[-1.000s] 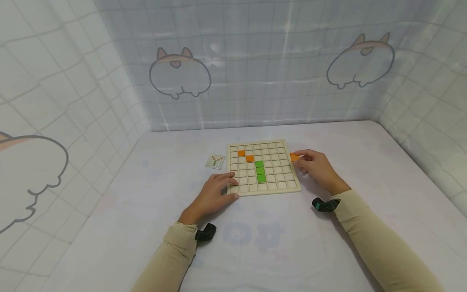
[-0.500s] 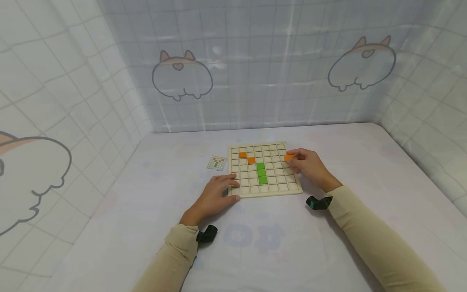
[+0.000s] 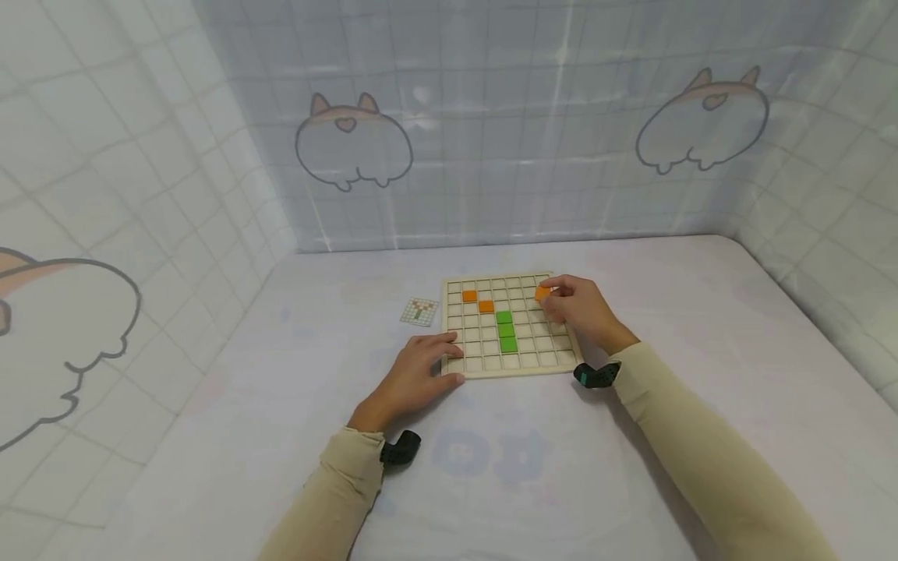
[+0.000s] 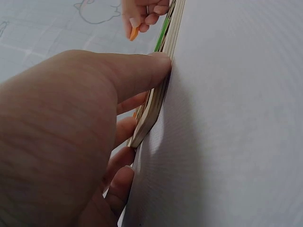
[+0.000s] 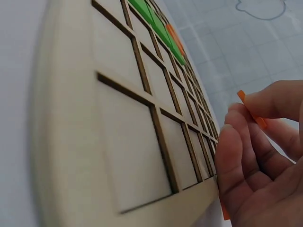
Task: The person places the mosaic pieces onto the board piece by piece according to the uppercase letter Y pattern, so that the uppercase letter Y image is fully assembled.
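A pale wooden grid board [image 3: 519, 375] lies on the table, divided into square cells. Green tiles [image 3: 507, 330] form a short column in it, and two orange tiles [image 3: 486, 307] run diagonally up to the left. My left hand [image 3: 414, 374] rests at the board's near left corner, thumb along the front edge, fingers at the left side. Over the board's right part, my right hand [image 3: 585, 312] pinches an orange tile [image 5: 261, 123] between thumb and fingers, tilted on edge in the right wrist view. A further orange edge [image 5: 224, 208] shows beneath those fingers; what it belongs to is hidden.
Left of the board lies a small card [image 3: 419, 312] printed with a gridded orange and green pattern. A white cloth covers the table [image 3: 337, 312]. Tile-patterned curtains [image 3: 484, 156] hang behind it and at both sides. Each wrist wears a black device [image 3: 401, 448].
My right hand has moved left with the orange tile, from beside the board's right edge to over its right columns. The left hand stays at the corner.
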`<control>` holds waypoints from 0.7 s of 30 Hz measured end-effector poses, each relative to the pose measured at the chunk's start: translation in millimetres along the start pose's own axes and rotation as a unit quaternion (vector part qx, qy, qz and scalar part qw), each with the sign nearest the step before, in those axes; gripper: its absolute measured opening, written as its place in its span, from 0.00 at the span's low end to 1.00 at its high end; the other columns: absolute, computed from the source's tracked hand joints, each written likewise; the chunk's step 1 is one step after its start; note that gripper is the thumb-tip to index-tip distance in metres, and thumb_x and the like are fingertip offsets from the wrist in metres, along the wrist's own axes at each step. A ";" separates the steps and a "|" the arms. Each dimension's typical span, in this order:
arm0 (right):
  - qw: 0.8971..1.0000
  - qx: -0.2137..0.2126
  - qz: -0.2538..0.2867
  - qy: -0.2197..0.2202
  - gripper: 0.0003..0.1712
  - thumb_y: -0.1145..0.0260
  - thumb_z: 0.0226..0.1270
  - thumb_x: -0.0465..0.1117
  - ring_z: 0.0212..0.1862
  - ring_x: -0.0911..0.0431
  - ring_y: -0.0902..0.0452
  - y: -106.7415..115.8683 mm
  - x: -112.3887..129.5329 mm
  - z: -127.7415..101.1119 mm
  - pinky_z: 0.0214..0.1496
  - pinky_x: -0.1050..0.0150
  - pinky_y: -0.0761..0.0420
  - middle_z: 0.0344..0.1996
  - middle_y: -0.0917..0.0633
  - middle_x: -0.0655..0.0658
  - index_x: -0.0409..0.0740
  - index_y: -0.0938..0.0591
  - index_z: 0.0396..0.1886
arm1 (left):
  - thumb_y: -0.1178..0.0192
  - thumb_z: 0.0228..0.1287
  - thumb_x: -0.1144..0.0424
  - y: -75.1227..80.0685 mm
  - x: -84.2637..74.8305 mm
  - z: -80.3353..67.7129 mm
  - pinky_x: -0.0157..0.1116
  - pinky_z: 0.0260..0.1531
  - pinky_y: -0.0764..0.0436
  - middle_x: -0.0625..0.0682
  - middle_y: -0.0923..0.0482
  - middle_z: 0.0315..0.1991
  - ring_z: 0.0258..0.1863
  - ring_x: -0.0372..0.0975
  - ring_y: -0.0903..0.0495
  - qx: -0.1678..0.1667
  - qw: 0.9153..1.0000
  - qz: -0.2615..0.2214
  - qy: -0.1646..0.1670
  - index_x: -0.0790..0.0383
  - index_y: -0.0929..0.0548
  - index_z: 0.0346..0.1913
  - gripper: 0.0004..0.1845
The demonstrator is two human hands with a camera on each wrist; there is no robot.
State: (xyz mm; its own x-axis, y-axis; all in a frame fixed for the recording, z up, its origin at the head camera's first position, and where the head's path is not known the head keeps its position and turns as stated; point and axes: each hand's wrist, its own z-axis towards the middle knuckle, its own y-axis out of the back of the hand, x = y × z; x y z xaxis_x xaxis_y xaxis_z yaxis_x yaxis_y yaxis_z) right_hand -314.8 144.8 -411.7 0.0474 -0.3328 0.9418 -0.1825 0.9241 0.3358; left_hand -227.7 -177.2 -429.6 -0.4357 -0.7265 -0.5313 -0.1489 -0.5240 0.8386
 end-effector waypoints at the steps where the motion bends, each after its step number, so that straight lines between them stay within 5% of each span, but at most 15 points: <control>1: 1.000 0.002 -0.005 -0.001 0.23 0.36 0.70 0.39 0.37 0.49 0.23 -0.3 0.4 2.4 0.39 0.61 0.19 0.45 0.18 0.39 0.42 0.22 0.63 | 0.32 0.64 0.52 0.7 -0.4 0.2 0.53 0.66 0.37 0.49 0.33 0.73 0.69 0.50 0.37 -0.003 1.000 0.000 -0.001 0.53 0.17 0.56 0.19; 10: 0.999 0.010 -0.031 -0.014 0.22 0.33 0.69 0.40 0.38 0.47 0.21 -6.6 1.0 15.2 0.39 0.60 0.18 0.44 0.17 0.39 0.42 0.21 0.62 | 0.32 0.64 0.53 0.5 0.0 0.8 0.53 0.65 0.36 0.50 0.32 0.72 0.69 0.52 0.36 -0.003 1.000 0.001 -0.005 0.53 0.16 0.55 0.18; 16: 0.996 0.018 -0.088 0.000 0.22 0.32 0.69 0.41 0.35 0.50 0.23 -9.6 -2.3 20.2 0.34 0.61 0.20 0.43 0.16 0.41 0.44 0.20 0.61 | 0.31 0.64 0.53 0.4 -0.5 -0.3 0.53 0.65 0.36 0.49 0.33 0.73 0.69 0.51 0.37 -0.001 1.000 -0.001 0.003 0.53 0.16 0.56 0.19; 21: 0.989 0.024 -0.147 0.011 0.23 0.34 0.69 0.41 0.39 0.50 0.23 -13.2 -0.4 20.6 0.42 0.58 0.23 0.45 0.16 0.42 0.43 0.20 0.62 | 0.32 0.64 0.52 0.5 -0.7 0.5 0.53 0.66 0.37 0.49 0.33 0.73 0.69 0.51 0.37 -0.001 1.000 -0.001 0.002 0.53 0.17 0.56 0.19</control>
State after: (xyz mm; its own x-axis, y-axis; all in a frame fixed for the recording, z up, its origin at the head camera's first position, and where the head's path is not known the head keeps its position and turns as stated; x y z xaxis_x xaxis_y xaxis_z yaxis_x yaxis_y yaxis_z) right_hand -332.6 128.9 -416.9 0.1271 -0.5804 0.8043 -0.2040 0.7783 0.5939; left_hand -227.9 -176.8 -428.8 -0.4321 -0.7277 -0.5327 -0.1476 -0.5256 0.8378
